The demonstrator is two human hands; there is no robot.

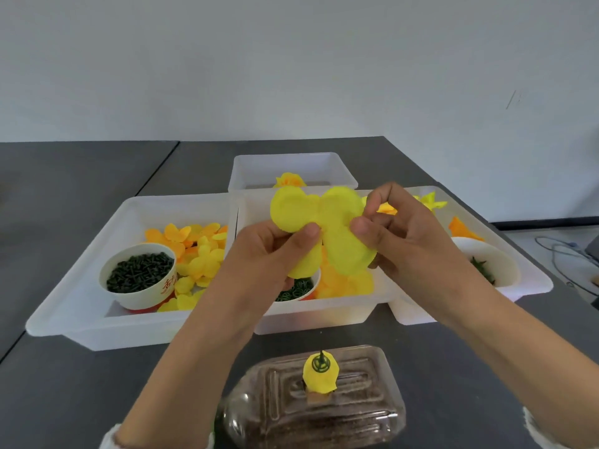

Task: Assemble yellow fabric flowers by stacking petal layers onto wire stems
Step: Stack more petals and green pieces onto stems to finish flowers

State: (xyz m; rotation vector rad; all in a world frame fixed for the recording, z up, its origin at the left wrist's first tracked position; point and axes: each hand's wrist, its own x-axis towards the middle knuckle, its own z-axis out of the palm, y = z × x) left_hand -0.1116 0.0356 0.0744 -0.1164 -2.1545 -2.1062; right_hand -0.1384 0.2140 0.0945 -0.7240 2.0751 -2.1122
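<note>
Four white plastic trays (81, 306) sat behind one yellow fabric petal layer (324, 231), pinched between left hand (275, 251) and right hand (398, 234) thumbs and fingers.

A bright yellow petal layer (324, 228) is seen above white translucent trays (81, 306). Orange and yellow petals (191, 251) are mixed in the left tray. Dark green pieces fill a white bowl (137, 277) marked in red. The counter (81, 170) is dark grey.
</note>
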